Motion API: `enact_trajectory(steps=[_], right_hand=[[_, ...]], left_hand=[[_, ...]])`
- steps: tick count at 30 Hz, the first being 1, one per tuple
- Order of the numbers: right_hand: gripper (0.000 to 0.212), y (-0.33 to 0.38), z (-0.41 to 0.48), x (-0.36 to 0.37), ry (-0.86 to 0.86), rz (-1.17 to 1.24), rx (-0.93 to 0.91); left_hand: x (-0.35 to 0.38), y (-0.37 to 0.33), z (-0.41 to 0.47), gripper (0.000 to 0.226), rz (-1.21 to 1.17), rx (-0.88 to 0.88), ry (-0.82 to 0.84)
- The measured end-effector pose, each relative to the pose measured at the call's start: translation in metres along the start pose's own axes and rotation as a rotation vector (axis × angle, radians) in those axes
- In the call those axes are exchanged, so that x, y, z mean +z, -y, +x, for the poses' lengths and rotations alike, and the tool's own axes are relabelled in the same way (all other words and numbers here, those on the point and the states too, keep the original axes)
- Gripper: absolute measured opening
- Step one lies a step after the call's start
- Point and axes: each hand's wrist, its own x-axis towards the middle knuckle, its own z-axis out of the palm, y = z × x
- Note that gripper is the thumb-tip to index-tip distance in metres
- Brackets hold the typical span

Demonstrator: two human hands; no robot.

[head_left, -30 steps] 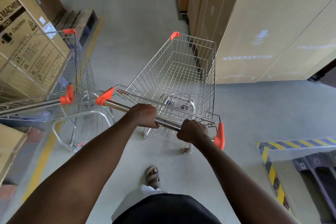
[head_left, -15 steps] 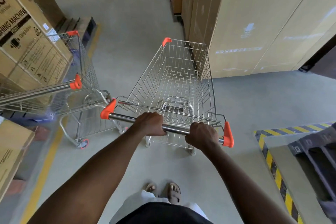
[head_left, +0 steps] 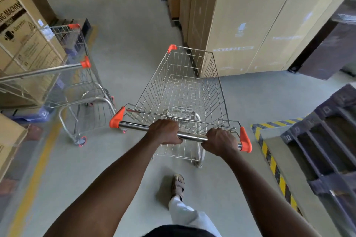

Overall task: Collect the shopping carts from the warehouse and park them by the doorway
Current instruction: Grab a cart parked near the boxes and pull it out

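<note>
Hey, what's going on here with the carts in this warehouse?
A person is walking an empty shopping cart across the warehouse floor, with the left hand and right hand both closed around its steel handle bar. A second cart stands unattended off to the left, beside stacked cardboard boxes. Tall cartons rise just past the cart's front right corner, and a yellow and black striped edge lies on the right. No doorway can be clearly made out.

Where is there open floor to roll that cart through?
Open floor runs ahead between the second cart on the left and the tall boxes on the right. It is tight where the pushed cart nears the boxes' corner, and by the striped ramp and pallets.
</note>
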Motion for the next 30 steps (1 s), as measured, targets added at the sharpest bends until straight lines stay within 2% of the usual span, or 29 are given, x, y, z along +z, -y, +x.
enact_trajectory(steps=[13,18,30], right_hand=[[0.039,-0.027,-0.165,0.022,0.049,-0.093,-0.031],[0.037,-0.040,-0.208,0.032,0.057,-0.041,-0.057],[0.035,-0.097,-0.284,0.052,0.040,-0.144,-0.254]], left_hand=[[0.051,-0.097,-0.131,0.051,0.000,-0.015,-0.001],[0.064,-0.130,-0.168,0.052,-0.012,-0.091,0.000],[0.100,-0.229,-0.251,0.049,-0.089,-0.291,0.017]])
